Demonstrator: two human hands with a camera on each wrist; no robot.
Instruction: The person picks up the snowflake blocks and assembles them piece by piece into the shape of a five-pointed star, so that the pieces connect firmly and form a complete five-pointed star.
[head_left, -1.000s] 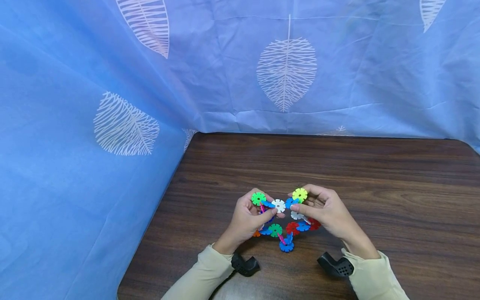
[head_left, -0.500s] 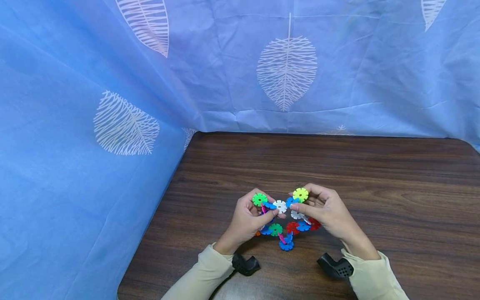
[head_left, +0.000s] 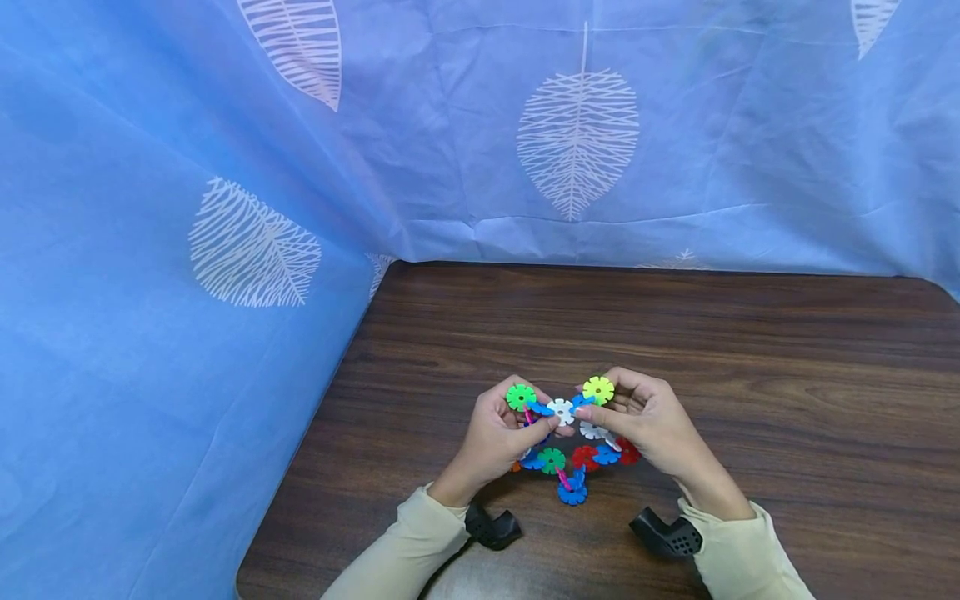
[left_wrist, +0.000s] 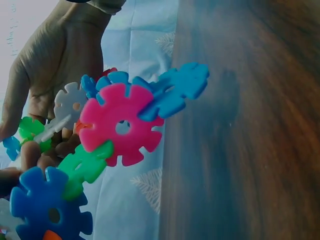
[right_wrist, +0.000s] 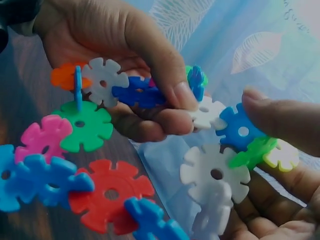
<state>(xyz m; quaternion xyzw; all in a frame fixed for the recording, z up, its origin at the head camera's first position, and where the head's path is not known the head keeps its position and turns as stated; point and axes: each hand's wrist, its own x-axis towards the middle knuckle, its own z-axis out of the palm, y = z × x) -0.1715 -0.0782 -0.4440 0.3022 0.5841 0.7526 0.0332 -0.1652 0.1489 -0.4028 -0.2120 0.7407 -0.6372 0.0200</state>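
A closed loop of notched plastic flower discs, slotted together in many colours, hangs between the two hands over the table. My left hand (head_left: 491, 442) pinches a white disc (head_left: 560, 411) between thumb and fingers at the loop's far side. Beside that disc, my right hand (head_left: 663, 433) grips a blue disc (right_wrist: 240, 127) with its thumb on top. A green disc (head_left: 521, 397) sticks up by the left fingers, a yellow disc (head_left: 598, 390) by the right ones. Closer to the body dangle a red disc (right_wrist: 107, 200), a pink disc (left_wrist: 120, 110) and a low blue disc (head_left: 573, 492).
Dark wood-grain table (head_left: 450, 333) lies under the hands. A blue curtain (head_left: 465, 150) with white leaf prints borders it at the back and left. Each wrist bears a black camera mount, one at the left wrist (head_left: 492, 530) and one at the right wrist (head_left: 666, 533).
My right thumb has slid slightly left, closer to the white disc, and covers more of the blue one. The left hand keeps its grip, and the loop has barely shifted.
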